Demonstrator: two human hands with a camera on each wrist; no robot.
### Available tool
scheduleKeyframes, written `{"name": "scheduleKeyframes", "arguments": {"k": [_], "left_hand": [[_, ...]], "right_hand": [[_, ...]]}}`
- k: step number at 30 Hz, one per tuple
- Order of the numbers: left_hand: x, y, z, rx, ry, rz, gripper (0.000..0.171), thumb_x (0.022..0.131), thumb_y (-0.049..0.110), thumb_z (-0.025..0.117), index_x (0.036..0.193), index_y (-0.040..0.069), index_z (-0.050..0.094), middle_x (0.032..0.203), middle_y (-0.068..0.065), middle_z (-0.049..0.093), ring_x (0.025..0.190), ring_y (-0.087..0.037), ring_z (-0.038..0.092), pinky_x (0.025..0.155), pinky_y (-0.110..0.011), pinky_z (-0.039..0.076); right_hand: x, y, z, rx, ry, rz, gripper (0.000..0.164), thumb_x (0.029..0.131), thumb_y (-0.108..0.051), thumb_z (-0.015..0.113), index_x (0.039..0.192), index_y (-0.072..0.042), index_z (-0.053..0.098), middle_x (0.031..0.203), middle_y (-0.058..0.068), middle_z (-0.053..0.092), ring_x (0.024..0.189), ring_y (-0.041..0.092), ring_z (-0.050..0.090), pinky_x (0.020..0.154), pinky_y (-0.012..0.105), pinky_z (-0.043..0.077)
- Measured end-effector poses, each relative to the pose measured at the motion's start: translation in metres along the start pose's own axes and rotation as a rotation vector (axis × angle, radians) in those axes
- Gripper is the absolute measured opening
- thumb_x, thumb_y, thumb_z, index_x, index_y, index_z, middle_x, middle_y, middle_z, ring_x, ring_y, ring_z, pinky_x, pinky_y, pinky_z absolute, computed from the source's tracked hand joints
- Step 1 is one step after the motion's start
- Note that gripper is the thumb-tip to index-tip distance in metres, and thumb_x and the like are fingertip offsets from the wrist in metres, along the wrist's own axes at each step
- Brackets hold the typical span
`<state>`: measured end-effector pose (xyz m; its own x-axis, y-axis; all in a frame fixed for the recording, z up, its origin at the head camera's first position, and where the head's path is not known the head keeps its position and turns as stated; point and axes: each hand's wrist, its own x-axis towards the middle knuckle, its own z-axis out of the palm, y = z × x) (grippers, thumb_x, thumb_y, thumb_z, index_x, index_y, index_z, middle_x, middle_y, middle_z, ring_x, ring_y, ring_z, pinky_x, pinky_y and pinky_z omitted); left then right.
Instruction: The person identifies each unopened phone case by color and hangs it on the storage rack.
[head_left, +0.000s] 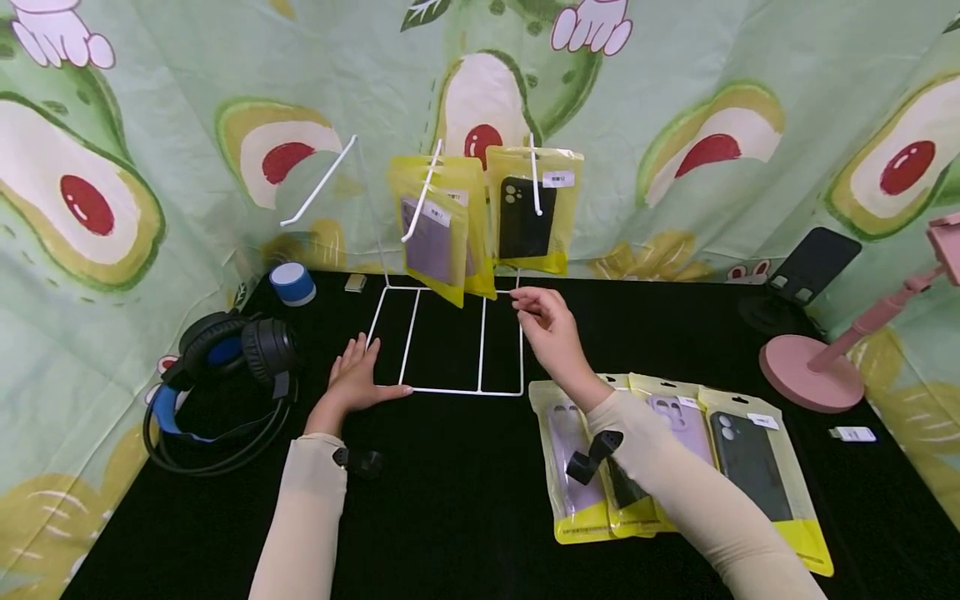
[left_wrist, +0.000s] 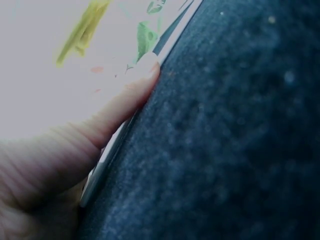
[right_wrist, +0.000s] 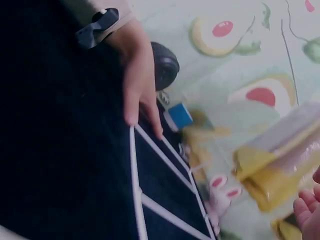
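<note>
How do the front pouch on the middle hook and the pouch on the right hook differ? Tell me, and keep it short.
The front pouch shows a purple case; the right-hook pouch shows a black case.
The front pouch's bottom edge slopes steeply in the head view; the right-hook pouch's is nearly level.
The front pouch reaches lower in that view than the right-hook pouch.
Both hang, have yellow bottoms and show a white label.

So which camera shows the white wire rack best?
The head view: it shows the white wire rack with most of its base and three prongs. The right wrist view shows only part of the base; the left wrist view, just a narrow white strip beside the left hand.
</note>
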<state>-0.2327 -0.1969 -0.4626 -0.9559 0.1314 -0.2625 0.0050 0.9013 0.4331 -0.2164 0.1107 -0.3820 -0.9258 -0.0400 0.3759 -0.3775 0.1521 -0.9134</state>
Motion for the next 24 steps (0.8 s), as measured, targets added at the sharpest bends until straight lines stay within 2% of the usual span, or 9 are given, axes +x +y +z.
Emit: {"name": "scheduleKeyframes", "arguments": {"k": [7, 10, 18, 24], "left_hand": [[0.0, -0.001, 0.001, 0.0, -0.004, -0.009, 0.115, 0.074, 0.063, 0.069, 0.151, 0.0, 0.01, 0.155, -0.023, -0.008, 0.142, -0.04, -0.011, 0.111, -0.057, -0.006], [0.0, 0.0, 0.002, -0.006, -0.003, 0.0, 0.116, 0.073, 0.063, 0.068, 0.151, 0.001, 0.01, 0.156, -0.023, -0.008, 0.142, -0.04, -0.011, 0.112, -0.056, -0.006], [0.0, 0.003, 0.002, -0.005, 0.003, 0.003, 0.114, 0.074, 0.061, 0.07, 0.151, 0.0, 0.011, 0.156, -0.023, -0.008, 0.142, -0.039, -0.011, 0.112, -0.055, -0.006], [-0.001, 0.002, 0.001, 0.005, -0.001, 0.012, 0.114, 0.073, 0.062, 0.069, 0.151, 0.001, 0.011, 0.156, -0.023, -0.008, 0.142, -0.039, -0.01, 0.112, -0.055, -0.006]], "right_hand": [[-0.025, 0.016, -0.044, 0.028, 0.032, 0.128, 0.028, 0.09, 0.01, 0.053, 0.118, 0.008, 0.055, 0.108, 0.022, 0.054, 0.099, 0.018, 0.058, 0.085, 0.016, 0.047], [-0.038, 0.018, -0.066, 0.019, 0.054, 0.182, 0.029, 0.091, 0.009, 0.053, 0.12, 0.008, 0.053, 0.108, 0.022, 0.053, 0.098, 0.014, 0.06, 0.083, 0.015, 0.048], [-0.076, 0.021, -0.125, -0.154, 0.145, 0.353, 0.035, 0.095, -0.005, 0.055, 0.128, 0.004, 0.048, 0.113, 0.014, 0.05, 0.093, 0.001, 0.057, 0.078, 0.011, 0.048], [-0.102, 0.023, -0.168, -0.262, 0.219, 0.436, 0.034, 0.095, -0.015, 0.056, 0.128, -0.007, 0.05, 0.112, 0.002, 0.049, 0.092, 0.0, 0.05, 0.075, 0.008, 0.045]]}}
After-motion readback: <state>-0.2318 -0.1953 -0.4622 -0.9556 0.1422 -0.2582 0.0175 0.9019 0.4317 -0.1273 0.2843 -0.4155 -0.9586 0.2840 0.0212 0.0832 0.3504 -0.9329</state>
